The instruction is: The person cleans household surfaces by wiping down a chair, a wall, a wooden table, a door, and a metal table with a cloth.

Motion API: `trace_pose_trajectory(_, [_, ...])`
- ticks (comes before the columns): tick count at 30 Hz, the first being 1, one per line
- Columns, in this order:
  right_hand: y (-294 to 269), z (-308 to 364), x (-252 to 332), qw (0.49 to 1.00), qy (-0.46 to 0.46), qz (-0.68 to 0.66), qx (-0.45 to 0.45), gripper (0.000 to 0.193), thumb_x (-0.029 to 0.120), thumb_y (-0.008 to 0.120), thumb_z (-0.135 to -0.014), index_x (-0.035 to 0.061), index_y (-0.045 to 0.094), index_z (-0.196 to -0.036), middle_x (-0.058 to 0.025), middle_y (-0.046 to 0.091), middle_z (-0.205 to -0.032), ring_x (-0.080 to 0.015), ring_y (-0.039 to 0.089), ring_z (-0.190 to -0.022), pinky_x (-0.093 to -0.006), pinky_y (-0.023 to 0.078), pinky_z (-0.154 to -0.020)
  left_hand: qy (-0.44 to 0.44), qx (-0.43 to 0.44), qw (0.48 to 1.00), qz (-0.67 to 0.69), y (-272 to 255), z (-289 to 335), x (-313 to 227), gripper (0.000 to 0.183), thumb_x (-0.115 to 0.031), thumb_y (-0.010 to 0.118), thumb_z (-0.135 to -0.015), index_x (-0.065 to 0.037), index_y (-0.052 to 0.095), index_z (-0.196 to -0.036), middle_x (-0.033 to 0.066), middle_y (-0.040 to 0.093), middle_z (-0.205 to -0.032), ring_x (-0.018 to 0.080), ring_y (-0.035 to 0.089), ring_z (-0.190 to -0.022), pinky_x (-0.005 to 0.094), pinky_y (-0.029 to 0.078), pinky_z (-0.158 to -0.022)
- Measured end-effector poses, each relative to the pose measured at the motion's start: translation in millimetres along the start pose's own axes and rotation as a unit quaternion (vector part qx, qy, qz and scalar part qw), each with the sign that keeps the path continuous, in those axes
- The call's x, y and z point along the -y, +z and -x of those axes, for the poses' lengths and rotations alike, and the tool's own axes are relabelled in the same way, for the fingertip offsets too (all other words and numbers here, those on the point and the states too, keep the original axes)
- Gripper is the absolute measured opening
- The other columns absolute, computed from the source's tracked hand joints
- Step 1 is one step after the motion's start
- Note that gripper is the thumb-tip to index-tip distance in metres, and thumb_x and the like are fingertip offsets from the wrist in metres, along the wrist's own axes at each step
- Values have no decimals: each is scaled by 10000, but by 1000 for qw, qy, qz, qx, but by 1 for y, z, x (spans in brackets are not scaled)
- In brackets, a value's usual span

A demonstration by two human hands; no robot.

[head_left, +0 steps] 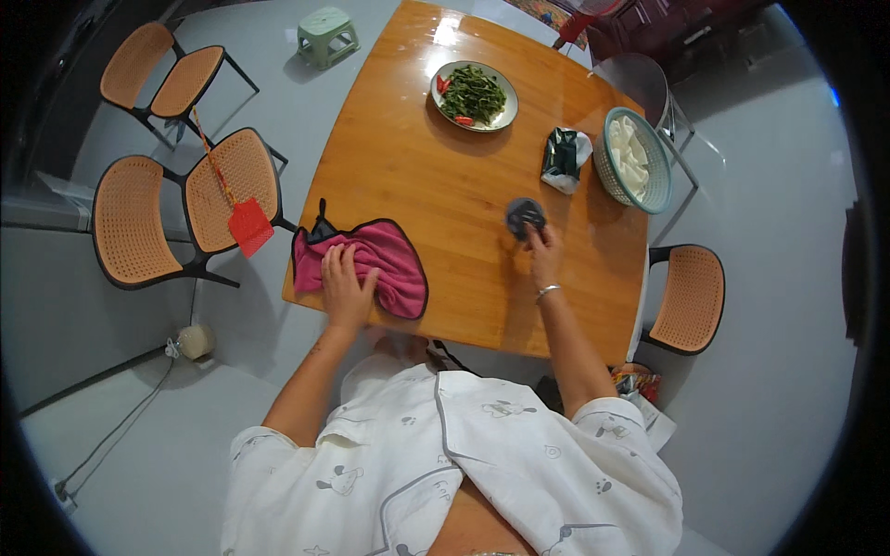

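My left hand (346, 289) lies on a crumpled pink cloth (397, 264) with dark edging and a hanging loop, at the table's near left corner. Its fingers are stretched out over the fabric rather than wrapped round it. Over the right part of the wooden table (399, 167), my right hand (545, 250) is closed on the near edge of a small dark grey round thing (525, 215). Its exact kind I cannot make out. A bracelet circles my right wrist.
A plate of green vegetables (473, 95) stands toward the far side. Farther right are a dark green and white packet (564, 159) and a blue-green basket (660, 171) holding pale pieces. Woven chairs (236, 190) stand left, another chair (688, 298) right, and a green stool (326, 37) beyond.
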State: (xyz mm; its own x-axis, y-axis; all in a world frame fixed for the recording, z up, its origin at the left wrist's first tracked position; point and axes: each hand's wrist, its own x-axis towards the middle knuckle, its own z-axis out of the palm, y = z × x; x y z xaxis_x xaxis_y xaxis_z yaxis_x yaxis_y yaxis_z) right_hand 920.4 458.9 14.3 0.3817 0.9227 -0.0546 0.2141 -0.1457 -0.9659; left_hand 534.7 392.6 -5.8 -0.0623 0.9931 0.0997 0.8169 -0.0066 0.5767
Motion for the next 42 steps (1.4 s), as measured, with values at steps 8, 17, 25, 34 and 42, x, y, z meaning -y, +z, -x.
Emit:
trace_pose_trajectory(8, [-79,7,-4,995,64,24,-75,224,221,682,-925,18,695,-1018,17,617,-752,-67,545,-616,-221,404,-542,87,16,985,-145,72,-81,-84,812,-558,548,-906,35,370,-1430,269,232,-1552,386,154,-1468,500,107,-1190])
trace_pose_trajectory(17, [-129,-4,-18,994,40,36,-98,211,228,681,-927,41,690,-1025,9,628,-760,-56,556,-603,-211,392,-490,258,56,958,-109,178,-148,-182,653,-431,547,-926,-12,427,-1413,202,285,-1554,352,199,-1465,490,146,-1185])
trace_pose_trajectory(25, [-165,9,-37,992,94,40,-77,212,255,657,-946,50,635,-894,15,585,-714,-57,558,-595,-209,387,-466,423,176,889,17,160,-29,-211,500,-302,580,-901,-102,523,-1356,125,431,-1476,301,324,-1413,481,225,-1154])
trace_pose_trajectory(34, [-139,35,-26,961,195,-78,-178,414,349,566,-992,64,462,-1273,-27,563,-918,-76,553,-586,-203,390,-430,311,141,938,-54,56,12,-71,525,-304,599,-893,-188,497,-1395,73,417,-1492,274,320,-1416,484,218,-1153])
trace_pose_trajectory(42, [-60,111,-57,995,69,32,-58,323,273,570,-995,42,546,-1219,-55,579,-978,-123,579,-731,-226,467,-576,152,63,978,-125,-30,-35,23,669,-503,619,-857,-224,446,-1440,77,355,-1525,290,242,-1446,562,177,-1154])
